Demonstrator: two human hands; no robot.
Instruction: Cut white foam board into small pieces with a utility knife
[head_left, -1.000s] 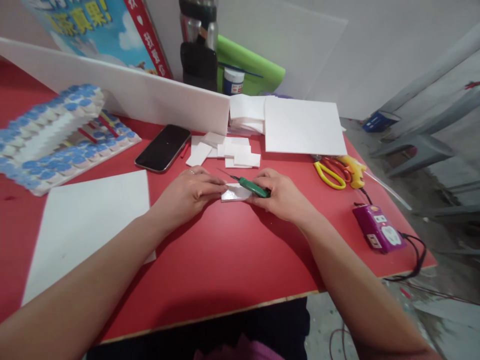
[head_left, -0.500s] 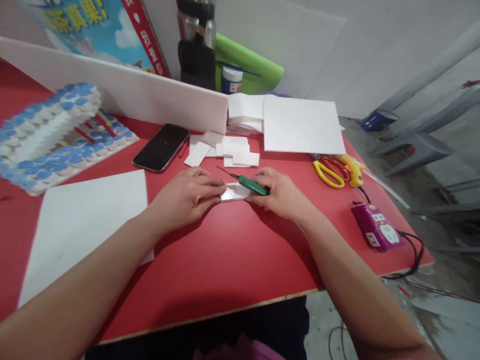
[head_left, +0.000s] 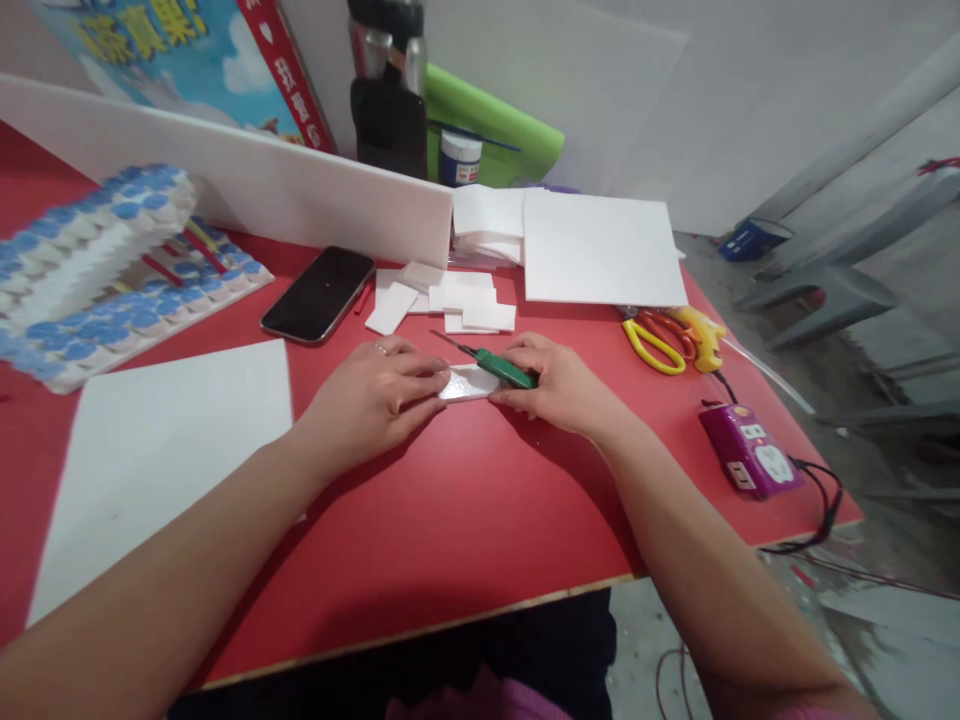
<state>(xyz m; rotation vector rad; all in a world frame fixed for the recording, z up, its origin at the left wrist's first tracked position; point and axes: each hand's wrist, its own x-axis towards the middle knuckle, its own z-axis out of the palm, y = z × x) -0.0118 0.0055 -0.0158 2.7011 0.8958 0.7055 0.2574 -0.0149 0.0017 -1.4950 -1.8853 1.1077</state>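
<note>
A small white strip [head_left: 466, 383] with a shiny top lies on the red table [head_left: 420, 560] between my hands. My left hand [head_left: 375, 395] is closed on its left end, fingers together and a ring on one of them. My right hand [head_left: 551, 385] grips a green-handled craft knife [head_left: 507, 369], its thin blade pointing up and left above the strip. The fingertips of that hand also touch the strip's right end. Just beyond lie several small white foam-board pieces [head_left: 480, 298], some overlapping.
A black phone [head_left: 319, 295] and a blue-and-white model [head_left: 150, 310] are on the left, near a white sheet [head_left: 165, 450]. Large white boards [head_left: 604, 250] lie at the back. Yellow-handled scissors [head_left: 652, 350], a yellow glue gun [head_left: 701, 340] and a purple power box [head_left: 750, 450] sit right.
The whole view has shifted very slightly. Both hands keep their hold on the strip, and the knife stays in my right hand.
</note>
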